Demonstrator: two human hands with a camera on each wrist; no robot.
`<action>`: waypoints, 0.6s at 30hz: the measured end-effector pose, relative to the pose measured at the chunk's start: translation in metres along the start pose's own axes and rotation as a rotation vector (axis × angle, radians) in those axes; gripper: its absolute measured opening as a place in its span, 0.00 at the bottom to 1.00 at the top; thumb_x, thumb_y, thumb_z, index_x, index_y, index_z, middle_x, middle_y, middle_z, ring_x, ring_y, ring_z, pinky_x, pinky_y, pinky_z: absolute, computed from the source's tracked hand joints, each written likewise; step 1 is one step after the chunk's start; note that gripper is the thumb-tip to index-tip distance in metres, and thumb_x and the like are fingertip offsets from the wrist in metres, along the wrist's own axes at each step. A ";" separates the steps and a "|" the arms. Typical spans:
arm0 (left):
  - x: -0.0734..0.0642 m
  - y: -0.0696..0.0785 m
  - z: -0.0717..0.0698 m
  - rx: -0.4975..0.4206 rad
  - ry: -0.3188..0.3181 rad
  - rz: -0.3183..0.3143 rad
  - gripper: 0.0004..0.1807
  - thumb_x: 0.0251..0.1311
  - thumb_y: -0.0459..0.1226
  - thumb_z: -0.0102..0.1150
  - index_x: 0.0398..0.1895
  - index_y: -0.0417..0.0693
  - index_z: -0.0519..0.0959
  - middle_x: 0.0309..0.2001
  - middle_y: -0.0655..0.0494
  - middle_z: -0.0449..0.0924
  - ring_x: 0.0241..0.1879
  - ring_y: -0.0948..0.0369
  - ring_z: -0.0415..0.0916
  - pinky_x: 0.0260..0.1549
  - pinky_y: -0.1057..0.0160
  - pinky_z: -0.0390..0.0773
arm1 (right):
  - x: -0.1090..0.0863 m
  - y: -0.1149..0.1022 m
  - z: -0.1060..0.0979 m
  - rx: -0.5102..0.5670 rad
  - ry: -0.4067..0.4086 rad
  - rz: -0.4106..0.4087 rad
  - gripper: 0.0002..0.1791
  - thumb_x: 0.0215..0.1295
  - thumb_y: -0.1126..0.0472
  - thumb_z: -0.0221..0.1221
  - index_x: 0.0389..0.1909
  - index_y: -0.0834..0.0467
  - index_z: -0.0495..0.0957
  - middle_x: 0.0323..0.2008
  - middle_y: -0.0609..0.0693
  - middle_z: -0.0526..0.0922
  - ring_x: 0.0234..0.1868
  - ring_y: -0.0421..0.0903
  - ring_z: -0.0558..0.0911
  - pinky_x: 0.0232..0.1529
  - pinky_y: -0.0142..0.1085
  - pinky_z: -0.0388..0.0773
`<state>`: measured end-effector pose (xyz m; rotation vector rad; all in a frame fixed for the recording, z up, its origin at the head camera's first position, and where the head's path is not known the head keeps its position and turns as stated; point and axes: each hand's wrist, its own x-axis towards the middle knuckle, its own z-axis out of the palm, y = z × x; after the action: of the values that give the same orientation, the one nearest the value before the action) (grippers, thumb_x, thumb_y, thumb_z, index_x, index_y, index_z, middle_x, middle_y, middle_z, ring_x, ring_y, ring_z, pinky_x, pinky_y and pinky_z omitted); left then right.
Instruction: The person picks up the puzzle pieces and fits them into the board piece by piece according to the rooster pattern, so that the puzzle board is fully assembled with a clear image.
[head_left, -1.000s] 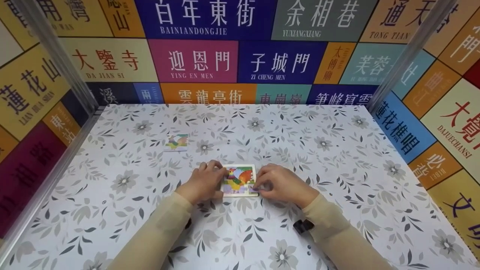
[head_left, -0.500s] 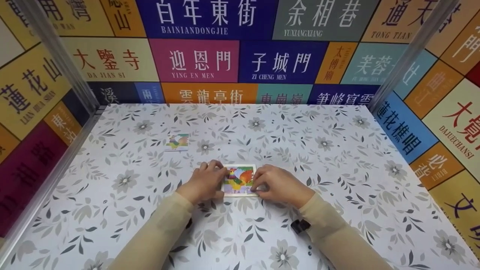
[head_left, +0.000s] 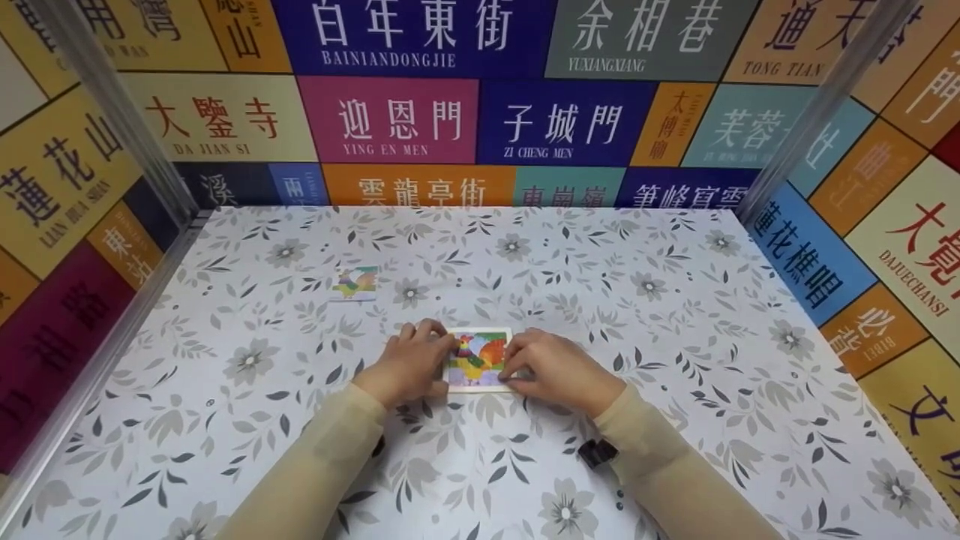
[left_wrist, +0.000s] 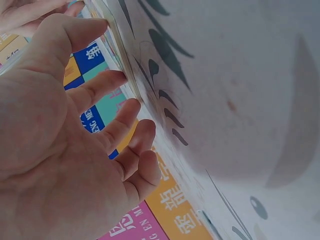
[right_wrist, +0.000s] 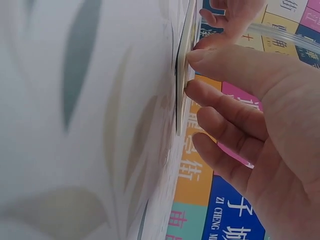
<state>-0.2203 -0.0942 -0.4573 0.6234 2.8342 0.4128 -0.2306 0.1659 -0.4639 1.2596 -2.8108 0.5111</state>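
A small jigsaw puzzle with a colourful rooster in a pale frame lies flat on the table in front of me. My left hand holds the frame's left side, thumb near the lower corner and index finger on the upper part. On the opposite side, my right hand rests its thumb and index fingertips on the lower right of the picture, hiding part of that corner. The right wrist view shows the puzzle's thin edge under those tips, with the other fingers loosely bent. Seen from the left wrist, the remaining left fingers curve beside the frame.
A square card printed with a similar rooster lies farther back to the left. The table has a white cloth with grey leaves and flowers. Colourful panels with lettering rise behind it and along both sides.
The right hand has moved slightly left onto the puzzle. A piece at the lower right, askew a second ago, now sits level with the picture. The left hand stays put.
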 end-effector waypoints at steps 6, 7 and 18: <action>0.001 0.000 -0.002 0.001 -0.012 -0.002 0.33 0.54 0.44 0.74 0.65 0.53 0.76 0.68 0.46 0.66 0.62 0.43 0.65 0.59 0.40 0.71 | 0.000 -0.002 -0.002 0.014 -0.012 0.022 0.04 0.62 0.55 0.71 0.37 0.46 0.93 0.43 0.42 0.84 0.47 0.42 0.81 0.51 0.39 0.80; 0.001 0.000 -0.002 0.004 -0.016 -0.004 0.33 0.54 0.44 0.74 0.65 0.54 0.76 0.69 0.47 0.66 0.62 0.43 0.65 0.59 0.40 0.70 | 0.000 -0.002 -0.002 0.021 -0.015 0.029 0.04 0.62 0.55 0.71 0.37 0.46 0.93 0.43 0.42 0.84 0.47 0.41 0.81 0.51 0.39 0.80; 0.000 0.004 -0.003 0.055 -0.009 -0.043 0.34 0.52 0.43 0.76 0.65 0.53 0.77 0.67 0.48 0.69 0.62 0.45 0.67 0.61 0.42 0.71 | 0.001 -0.004 -0.002 0.052 -0.031 0.038 0.05 0.61 0.55 0.72 0.38 0.47 0.92 0.43 0.43 0.84 0.46 0.42 0.81 0.50 0.40 0.79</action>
<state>-0.2198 -0.0909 -0.4528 0.5722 2.8534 0.3246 -0.2284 0.1635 -0.4605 1.2360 -2.8705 0.5744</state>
